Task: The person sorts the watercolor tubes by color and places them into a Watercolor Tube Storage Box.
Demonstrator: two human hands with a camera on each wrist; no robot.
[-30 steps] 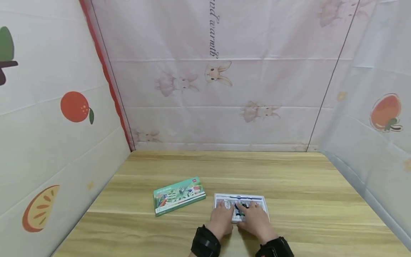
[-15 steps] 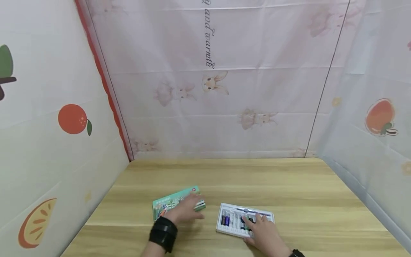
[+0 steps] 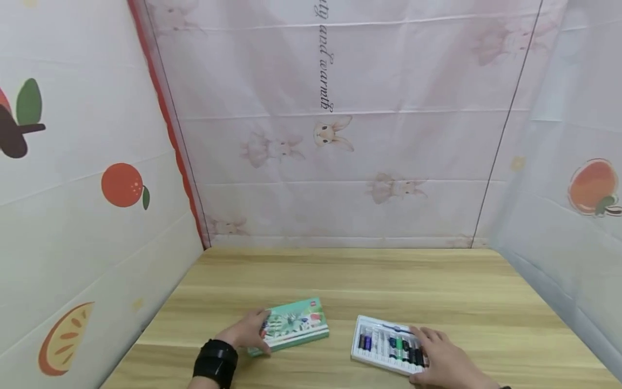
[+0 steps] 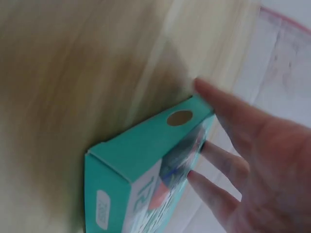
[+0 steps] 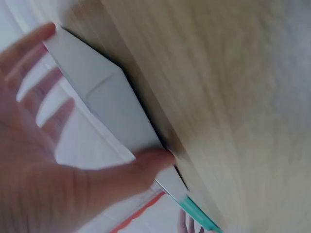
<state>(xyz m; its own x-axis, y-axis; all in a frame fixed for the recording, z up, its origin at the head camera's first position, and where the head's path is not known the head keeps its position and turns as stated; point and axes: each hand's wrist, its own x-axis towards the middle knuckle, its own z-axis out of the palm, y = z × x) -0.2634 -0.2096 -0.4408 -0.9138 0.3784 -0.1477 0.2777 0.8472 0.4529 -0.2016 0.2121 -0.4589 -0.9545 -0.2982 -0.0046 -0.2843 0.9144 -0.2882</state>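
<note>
My left hand [image 3: 245, 330] is at the left end of a green flat box [image 3: 293, 321] with a plant print. Its thumb is by the near side and its fingers reach over the far side. In the left wrist view, the fairly straight fingers meet the edge of the box [image 4: 131, 150], while the blurred thumb is past its end. My right hand [image 3: 444, 359] grips the right end of a white tray [image 3: 356, 337], thumb on the near wall, fingers across the far side. Paint tubes [image 3: 398, 348] lie in it in a row, with a paintbrush [image 3: 396, 328] behind them.
Box and tray lie apart on a wood-grain table [image 3: 340, 275]. Printed fabric walls [image 3: 291, 210] enclose it at the back and both sides. A black band [image 3: 216, 361] is strapped round the left wrist.
My left hand has left the tray and moved left to the green box's left end. The tray has shifted right and turned slightly, and my right hand has moved to its right end.
</note>
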